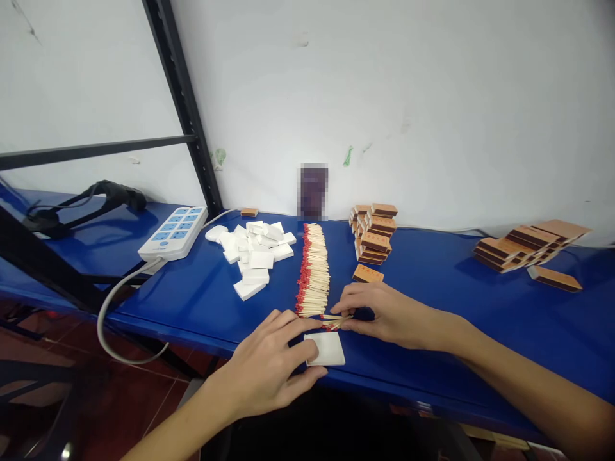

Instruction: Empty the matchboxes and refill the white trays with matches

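Note:
A long row of red-tipped matches (314,269) lies on the blue table (432,288). At its near end my right hand (384,314) pinches a few matches (335,322), fingers closed on them. My left hand (269,368) rests at the table's front edge, its thumb and fingers holding a white inner matchbox tray (327,349) flat on the table. The pinched matches sit just above that tray.
A heap of white trays (254,253) lies left of the matches. Brown matchbox sleeves (375,234) are stacked behind, one sleeve (368,274) lies alone, more sleeves (526,246) at far right. A white power strip (173,232) and black shelf post (185,109) stand left.

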Motion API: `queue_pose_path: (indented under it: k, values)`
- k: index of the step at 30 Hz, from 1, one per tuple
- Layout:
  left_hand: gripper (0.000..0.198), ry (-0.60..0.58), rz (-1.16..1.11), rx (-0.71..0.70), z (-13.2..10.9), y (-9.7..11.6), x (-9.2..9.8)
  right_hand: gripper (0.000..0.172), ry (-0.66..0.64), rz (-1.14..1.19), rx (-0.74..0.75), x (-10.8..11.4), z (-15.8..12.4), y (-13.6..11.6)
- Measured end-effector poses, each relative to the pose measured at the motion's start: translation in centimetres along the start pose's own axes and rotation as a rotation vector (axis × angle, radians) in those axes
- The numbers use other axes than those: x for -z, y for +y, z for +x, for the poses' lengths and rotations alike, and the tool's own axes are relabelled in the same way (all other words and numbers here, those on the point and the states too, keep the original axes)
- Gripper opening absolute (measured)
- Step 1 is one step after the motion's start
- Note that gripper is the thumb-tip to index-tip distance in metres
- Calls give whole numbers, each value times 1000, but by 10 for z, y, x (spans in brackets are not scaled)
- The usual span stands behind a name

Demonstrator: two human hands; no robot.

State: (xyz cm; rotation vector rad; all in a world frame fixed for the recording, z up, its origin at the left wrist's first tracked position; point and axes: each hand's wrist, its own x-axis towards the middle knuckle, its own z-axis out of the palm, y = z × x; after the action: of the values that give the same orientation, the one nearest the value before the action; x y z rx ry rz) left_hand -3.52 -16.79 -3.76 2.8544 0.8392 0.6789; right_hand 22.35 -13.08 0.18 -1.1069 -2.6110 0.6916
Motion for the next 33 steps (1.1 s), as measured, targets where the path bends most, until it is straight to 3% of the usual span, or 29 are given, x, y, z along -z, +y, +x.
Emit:
queue_pose_path:
  k: [5, 12, 24, 33]
  values:
    - [14, 30, 7, 19, -1, 0, -3, 30, -78, -6, -34, 7, -1, -2]
    - [14, 41, 19, 9, -2, -1, -5, 25, -45, -115, -14, 16, -2, -9]
    - [12, 130, -16, -63, 1, 2, -1, 17, -13, -116, -25, 10, -6, -7]
    - [12, 125, -114, 11, 3, 2, -1, 10, -15, -93, -73, 7, 0, -3]
